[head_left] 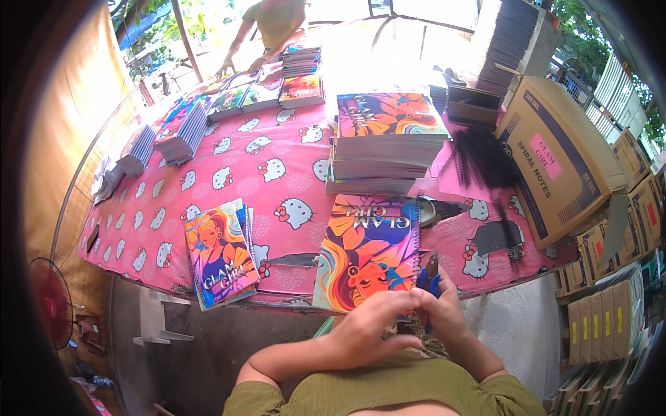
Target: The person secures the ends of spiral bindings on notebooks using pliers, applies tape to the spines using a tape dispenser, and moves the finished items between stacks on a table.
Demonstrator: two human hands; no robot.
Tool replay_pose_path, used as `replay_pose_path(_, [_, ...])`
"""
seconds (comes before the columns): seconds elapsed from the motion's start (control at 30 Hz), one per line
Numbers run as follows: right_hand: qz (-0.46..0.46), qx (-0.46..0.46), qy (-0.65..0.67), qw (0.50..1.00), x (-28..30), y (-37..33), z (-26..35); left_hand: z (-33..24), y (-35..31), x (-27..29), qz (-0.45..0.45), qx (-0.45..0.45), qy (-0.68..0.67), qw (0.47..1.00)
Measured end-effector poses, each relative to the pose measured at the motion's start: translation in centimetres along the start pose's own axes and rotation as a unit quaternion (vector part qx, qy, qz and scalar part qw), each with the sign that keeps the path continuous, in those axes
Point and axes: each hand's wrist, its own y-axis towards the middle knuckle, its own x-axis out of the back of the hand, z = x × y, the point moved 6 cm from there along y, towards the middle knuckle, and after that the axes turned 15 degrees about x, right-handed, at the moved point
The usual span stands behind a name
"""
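A spiral notebook (368, 249) with a colourful cartoon woman on its cover lies upside down to me at the table's near edge, its coil along the right side. My left hand (371, 329) is closed at its lower right corner, fingers over the cover and thumb below the edge. Beside the coil's lower end, my right hand (447, 308) grips pliers (430, 281) with blue handles, jaws pointing away from me. Both hands meet at this corner, which hides the fingertips partly. To the left, a few similar notebooks (222, 256) lie in a small fanned pile.
A tall notebook stack (388, 152) stands behind the held one. Black coils (485, 163) lie beside a large cardboard box (562, 159) at right. More stacks (182, 132) line the far left of the pink tablecloth (236, 173), which has torn patches. Another person (274, 31) leans over the far end.
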Motion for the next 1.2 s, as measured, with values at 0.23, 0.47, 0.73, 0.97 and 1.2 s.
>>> replay_pose_path(0.23, [0.106, 0.024, -0.109, 0.988, -1.7, -2.8, 2.8, 1.7, 11.2, 4.9, 0.054, 0.031, 0.261, 0.963])
replay_pose_path(0.47, [0.208, 0.275, -0.396, 0.851, 0.2, 0.9, 8.6, 3.0, 10.1, 3.2, 0.335, 0.126, -0.222, 0.907])
replay_pose_path(0.73, [0.251, 0.429, -0.679, 0.540, -2.3, 6.3, 11.3, 1.2, 9.5, 3.1, 0.357, 0.134, -0.351, 0.855])
replay_pose_path(0.97, [0.251, 0.456, -0.679, 0.517, -2.8, 6.4, 11.5, 1.8, 9.4, 3.6, 0.335, 0.162, -0.362, 0.855])
replay_pose_path(1.2, [0.296, 0.419, -0.673, 0.532, -1.1, 8.1, 11.1, 2.4, 9.9, 4.1, 0.281, 0.209, -0.329, 0.877])
